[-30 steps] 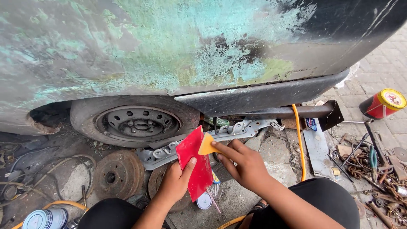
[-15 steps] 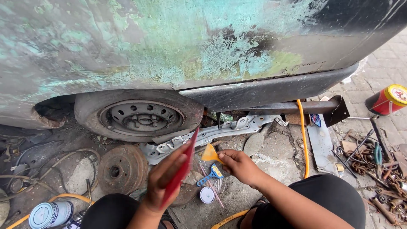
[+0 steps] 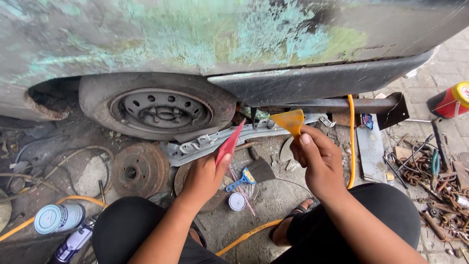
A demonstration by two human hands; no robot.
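So far both spreaders look clean and the patchy car panel (image 3: pixel 220 34) above the wheel (image 3: pixel 159 105) shows no fresh filler. Left hand (image 3: pixel 202 178) is closed on the red spreader (image 3: pixel 229 143), edge-on, long axis tilted up toward the wheel. Right hand (image 3: pixel 317 164) pinches the yellow spreader (image 3: pixel 289 121), blade up toward the panel.

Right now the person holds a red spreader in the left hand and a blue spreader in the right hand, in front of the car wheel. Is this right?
Not quite. The spreader in the right hand is yellow-orange, not blue, as the head view shows. The left hand does hold the red spreader, and the car wheel stands behind them.
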